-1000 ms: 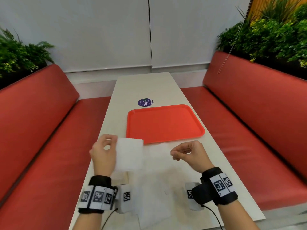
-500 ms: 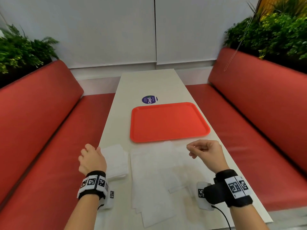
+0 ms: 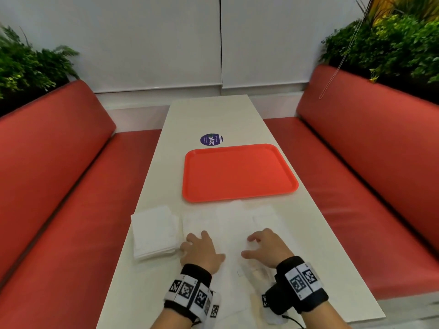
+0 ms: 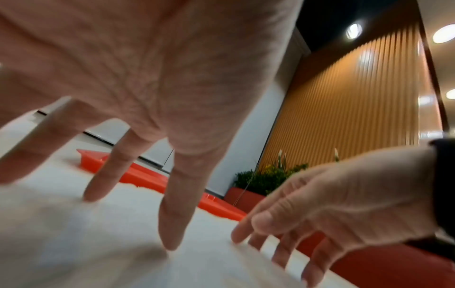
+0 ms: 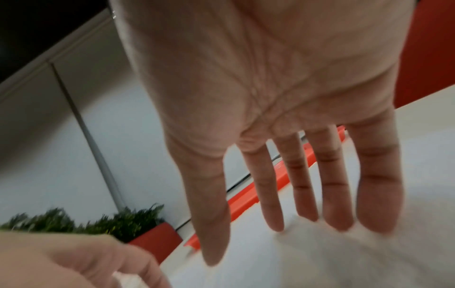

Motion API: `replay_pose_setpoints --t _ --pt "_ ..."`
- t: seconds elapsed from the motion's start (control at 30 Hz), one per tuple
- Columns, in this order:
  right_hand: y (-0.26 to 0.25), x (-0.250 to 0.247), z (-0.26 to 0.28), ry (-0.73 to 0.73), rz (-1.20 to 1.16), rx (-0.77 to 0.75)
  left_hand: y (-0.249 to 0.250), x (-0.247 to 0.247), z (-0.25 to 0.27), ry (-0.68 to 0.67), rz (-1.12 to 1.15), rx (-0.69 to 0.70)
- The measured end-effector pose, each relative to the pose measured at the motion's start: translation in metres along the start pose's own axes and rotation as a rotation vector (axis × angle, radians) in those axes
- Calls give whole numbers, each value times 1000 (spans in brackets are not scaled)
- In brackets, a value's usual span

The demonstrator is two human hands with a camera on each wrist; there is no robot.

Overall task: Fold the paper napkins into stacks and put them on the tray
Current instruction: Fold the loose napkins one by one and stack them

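Observation:
An empty orange tray (image 3: pixel 240 172) lies across the middle of the table. Nearer, at the left edge, sits a stack of folded white napkins (image 3: pixel 154 231). Loose unfolded napkins (image 3: pixel 230 222) lie spread between the tray and me. My left hand (image 3: pixel 202 246) is down on their left part, just right of the stack, fingers (image 4: pixel 172 230) straight with tips touching the paper. My right hand (image 3: pixel 264 244) is beside it over the right part, fingers (image 5: pixel 337 212) straight and spread, tips at the paper. Neither hand holds anything.
The long white table (image 3: pixel 213 115) runs away from me between two red benches (image 3: pixel 59 174) (image 3: pixel 368 162). A round purple sticker (image 3: pixel 211 139) lies behind the tray. Plants stand behind both benches.
My left hand laid the folded napkin on the stack at the left and then moved right onto the loose napkins. My right hand uncurled and came down beside it.

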State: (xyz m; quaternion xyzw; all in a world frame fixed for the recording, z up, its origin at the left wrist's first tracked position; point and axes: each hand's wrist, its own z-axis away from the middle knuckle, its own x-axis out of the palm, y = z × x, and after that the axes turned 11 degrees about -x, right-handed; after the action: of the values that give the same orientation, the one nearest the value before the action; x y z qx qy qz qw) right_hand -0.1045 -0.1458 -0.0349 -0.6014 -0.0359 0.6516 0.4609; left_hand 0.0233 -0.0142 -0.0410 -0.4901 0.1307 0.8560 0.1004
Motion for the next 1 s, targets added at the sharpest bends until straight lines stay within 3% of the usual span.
replay_pose_setpoints --t 0.4,0.57,0.77,0.87,1.0 --pt "2 12 1 79 46 9 -6 -2 6 43 -47 -152" --pt "-3 12 2 98 55 18 -3 4 8 29 56 -83" --pt "-18 23 10 23 237 26 8 17 16 116 -79 -13" --pt "-15 27 14 9 270 80 13 16 15 81 46 65" --pt "-9 22 13 115 184 139 10 13 13 -54 290 123"
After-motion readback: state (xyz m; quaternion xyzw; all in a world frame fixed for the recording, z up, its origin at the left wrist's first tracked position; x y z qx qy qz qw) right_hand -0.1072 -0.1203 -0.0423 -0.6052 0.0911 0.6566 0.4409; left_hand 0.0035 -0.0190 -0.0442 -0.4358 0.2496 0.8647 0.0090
